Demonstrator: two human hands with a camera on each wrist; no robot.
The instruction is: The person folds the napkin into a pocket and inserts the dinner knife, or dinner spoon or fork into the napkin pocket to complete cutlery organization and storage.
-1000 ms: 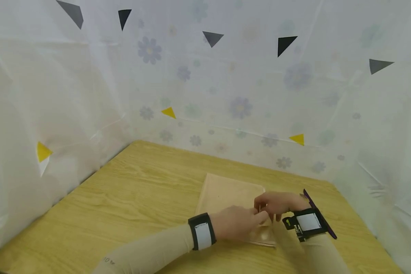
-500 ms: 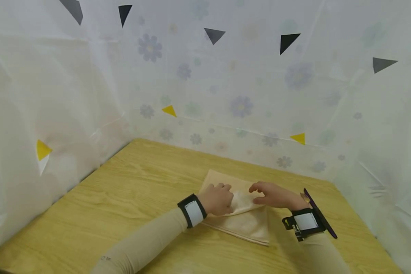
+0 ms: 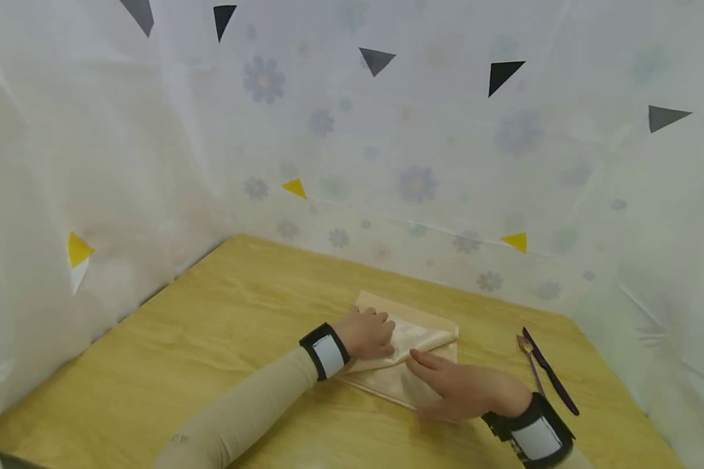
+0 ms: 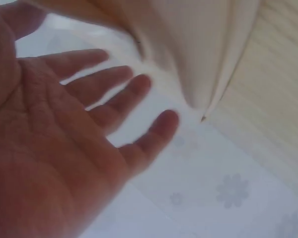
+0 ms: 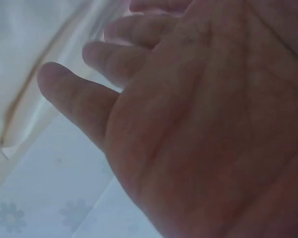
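Far left: white translucent floral sheeting [image 3: 94, 195] walling the workspace, yellow paper triangle [image 3: 77, 249] stuck on it. Below: light wood-grain table [image 3: 211, 326], bare at this end. Left of centre: beige-sleeved left forearm with black-and-white wrist strap [image 3: 324, 350] reaching in from the near edge. Left hand [image 3: 368, 333] palm down on the left part of a cream satin folded cloth napkin [image 3: 422, 335], fingers relaxed, pressing, gripping nothing; in the left wrist view [image 4: 64, 139] fingers spread and straight, napkin fold [image 4: 203, 54] hanging just past the fingertips. Napkin lying flat on the table, right of the middle, one layer folded over diagonally into a point toward the right. Right hand [image 3: 457, 389] flat on the near right part of the napkin, fingers straight and pointing left, just beside the left hand, not touching it; right wrist view [image 5: 198, 124] showing an open palm against pale cloth [image 5: 35, 64]. Hands apart, neither clamped on anything. Further right: small gold metal spoon [image 3: 528, 355] and dark purple knife [image 3: 550, 372] side by side on the table, near the right wrist. Behind: more sheeting, black and grey triangles high up.
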